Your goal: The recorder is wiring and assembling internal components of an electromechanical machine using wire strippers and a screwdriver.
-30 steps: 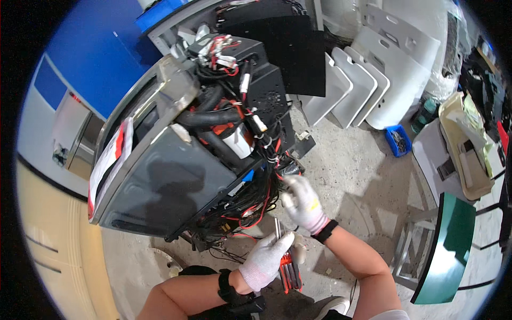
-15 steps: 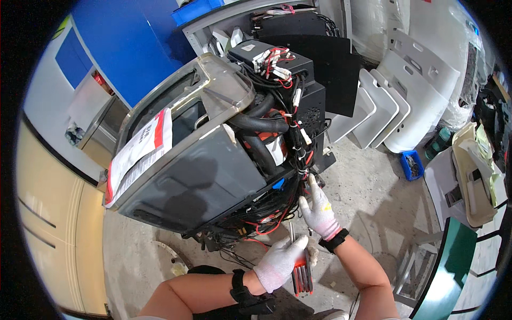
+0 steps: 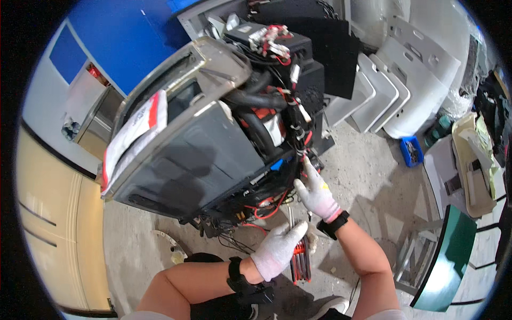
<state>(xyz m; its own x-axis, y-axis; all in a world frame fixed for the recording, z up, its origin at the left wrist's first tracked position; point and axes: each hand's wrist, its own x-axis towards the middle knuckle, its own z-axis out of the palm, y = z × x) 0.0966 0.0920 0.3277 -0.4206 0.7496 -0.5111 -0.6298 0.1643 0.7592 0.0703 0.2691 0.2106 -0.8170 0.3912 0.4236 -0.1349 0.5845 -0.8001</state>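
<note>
My right hand (image 3: 318, 200): curled a second ago, now thumb and forefinger apart, reaching up at the cables (image 3: 298, 143), can't tell if touching | my left hand (image 3: 277, 250): clamped on the red-and-black tool (image 3: 300, 261), in front of the grey machine (image 3: 186, 154) | cables within reach, I'd say

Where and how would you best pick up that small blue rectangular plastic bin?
Probably by the rims of its two long walls, coming from above: the small blue rectangular plastic bin stands with its open top upward, so its rim is exposed. Keeping it level seems wise, since small dark pieces lie inside.
</note>
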